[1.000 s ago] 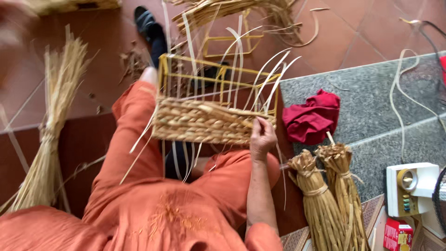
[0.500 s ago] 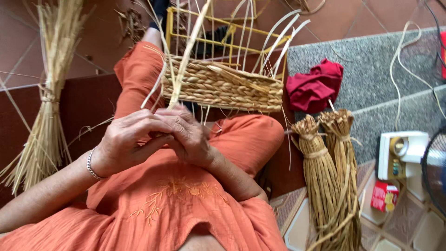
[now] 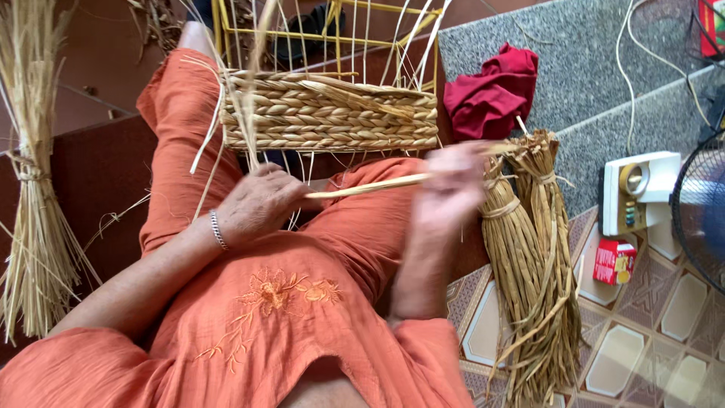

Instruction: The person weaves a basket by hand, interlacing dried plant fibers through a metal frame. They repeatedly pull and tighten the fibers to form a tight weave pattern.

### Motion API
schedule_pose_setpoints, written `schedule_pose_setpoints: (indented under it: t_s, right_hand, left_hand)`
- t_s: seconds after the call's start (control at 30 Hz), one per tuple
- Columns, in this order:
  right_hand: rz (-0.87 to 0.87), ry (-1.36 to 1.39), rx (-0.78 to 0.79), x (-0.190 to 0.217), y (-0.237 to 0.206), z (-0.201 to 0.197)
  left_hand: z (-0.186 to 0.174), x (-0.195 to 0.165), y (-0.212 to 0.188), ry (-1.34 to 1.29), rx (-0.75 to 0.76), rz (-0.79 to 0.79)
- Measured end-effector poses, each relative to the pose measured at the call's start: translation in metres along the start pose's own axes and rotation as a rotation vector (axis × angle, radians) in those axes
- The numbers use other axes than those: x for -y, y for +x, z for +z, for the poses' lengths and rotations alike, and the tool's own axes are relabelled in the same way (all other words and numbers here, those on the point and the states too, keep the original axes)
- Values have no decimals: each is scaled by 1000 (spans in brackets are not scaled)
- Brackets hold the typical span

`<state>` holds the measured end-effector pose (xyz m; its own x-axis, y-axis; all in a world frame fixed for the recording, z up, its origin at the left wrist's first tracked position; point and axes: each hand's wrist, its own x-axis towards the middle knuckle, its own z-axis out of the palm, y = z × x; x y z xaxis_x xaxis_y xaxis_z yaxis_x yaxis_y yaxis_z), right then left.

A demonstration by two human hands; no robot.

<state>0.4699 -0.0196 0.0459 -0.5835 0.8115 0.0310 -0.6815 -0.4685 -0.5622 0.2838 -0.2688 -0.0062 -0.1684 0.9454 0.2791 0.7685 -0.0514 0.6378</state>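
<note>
Left hand [image 3: 260,204] and blurred right hand [image 3: 453,185] each gripped one pale straw strand [image 3: 370,186], beside the half-woven straw basket on a yellow wire frame [image 3: 332,112].

Basket [image 3: 330,112] on lap, bundles [image 3: 529,249] right

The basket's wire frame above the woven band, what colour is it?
Yellow. The wire frame rises above the tan woven band, clearest in the head view.

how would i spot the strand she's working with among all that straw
Start at the half-woven basket on the orange-clad lap. Just below it, one pale strand stretches level between the left hand and right hand. The other straw stands bundled or upright.
</note>
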Motion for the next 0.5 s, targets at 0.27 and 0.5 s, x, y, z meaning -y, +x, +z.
schedule_pose_setpoints:
  t_s: [0.27, 0.5]
  right_hand:
    - [-325, -268, -130, 181, 93, -55]
    - [-86, -430, -273, 80, 92, -68]
  left_hand:
    - [-5, 32, -26, 50, 21, -241]
    - [-56, 65, -92, 255, 280, -721]
